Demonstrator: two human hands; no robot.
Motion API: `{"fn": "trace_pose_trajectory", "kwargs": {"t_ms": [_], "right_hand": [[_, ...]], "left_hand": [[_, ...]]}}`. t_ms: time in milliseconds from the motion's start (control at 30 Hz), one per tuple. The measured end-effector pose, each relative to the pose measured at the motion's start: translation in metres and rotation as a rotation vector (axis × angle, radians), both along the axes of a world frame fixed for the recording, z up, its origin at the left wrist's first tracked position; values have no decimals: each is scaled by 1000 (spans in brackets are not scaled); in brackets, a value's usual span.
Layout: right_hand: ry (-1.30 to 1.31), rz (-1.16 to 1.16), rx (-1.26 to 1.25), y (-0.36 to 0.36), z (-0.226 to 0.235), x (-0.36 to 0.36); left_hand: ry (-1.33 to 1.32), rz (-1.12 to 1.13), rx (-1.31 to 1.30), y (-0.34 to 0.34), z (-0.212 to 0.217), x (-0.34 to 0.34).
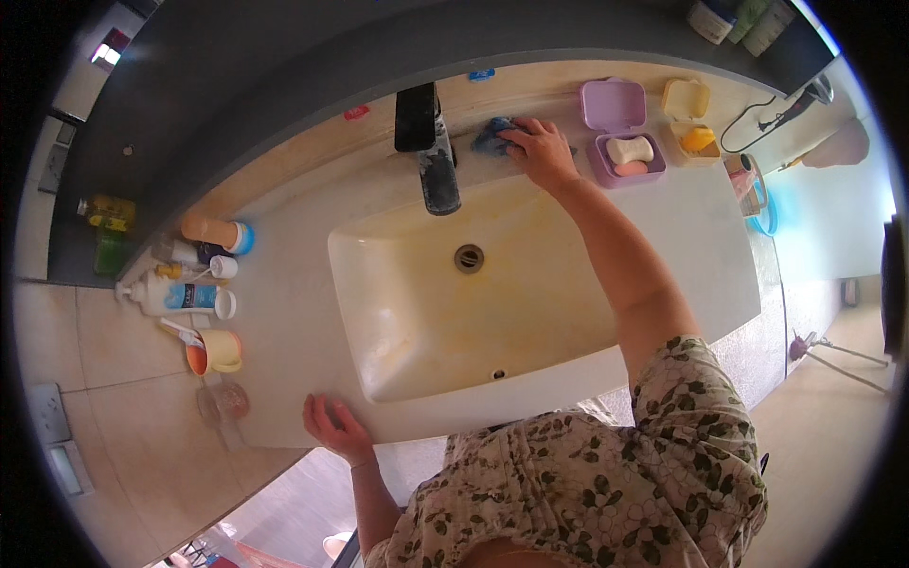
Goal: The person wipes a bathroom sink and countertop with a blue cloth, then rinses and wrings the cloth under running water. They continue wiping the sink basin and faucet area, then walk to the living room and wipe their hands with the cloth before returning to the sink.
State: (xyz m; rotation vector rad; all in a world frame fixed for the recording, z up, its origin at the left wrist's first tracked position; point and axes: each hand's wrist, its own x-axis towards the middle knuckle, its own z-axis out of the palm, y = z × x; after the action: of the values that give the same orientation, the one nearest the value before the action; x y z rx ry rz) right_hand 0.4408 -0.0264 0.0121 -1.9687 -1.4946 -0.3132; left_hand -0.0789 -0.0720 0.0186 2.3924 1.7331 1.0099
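My right hand (540,150) reaches across the sink to the back ledge and presses on a bunched blue cloth (492,138), its fingers closed over the cloth's right side. The cloth lies on the countertop, right of the black faucet (437,170). To the right of that hand stands an open purple soap box (617,177) with a white bar of soap (630,150) and a pink one in it. My left hand (339,431) rests on the counter's front left edge, fingers spread, holding nothing. Between the hands is the cream washbasin (352,312) with its round drain (469,258).
An open yellow soap box (699,156) with yellow soap stands at the right. Along the left edge are a white pump bottle (161,295), a cream mug (222,351), a clear glass (223,402) and other bottles. A dark cabinet (284,85) overhangs the back ledge.
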Motion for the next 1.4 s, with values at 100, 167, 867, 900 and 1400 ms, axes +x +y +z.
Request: {"fn": "trace_pose_trajectory", "kwargs": {"t_ms": [100, 167, 867, 900, 1400], "right_hand": [[6, 129, -27, -1, -3, -19], [134, 457, -113, 2, 7, -37], [5, 218, -49, 2, -4, -36], [22, 390, -55, 4, -4, -44], [112, 393, -92, 3, 11, -32]], "left_hand": [[-61, 2, -15, 0, -4, 1], [-58, 28, -28, -3, -1, 1], [-57, 64, -38, -1, 2, 7], [-79, 53, -42, -1, 4, 8], [-10, 81, -75, -5, -1, -2]]}}
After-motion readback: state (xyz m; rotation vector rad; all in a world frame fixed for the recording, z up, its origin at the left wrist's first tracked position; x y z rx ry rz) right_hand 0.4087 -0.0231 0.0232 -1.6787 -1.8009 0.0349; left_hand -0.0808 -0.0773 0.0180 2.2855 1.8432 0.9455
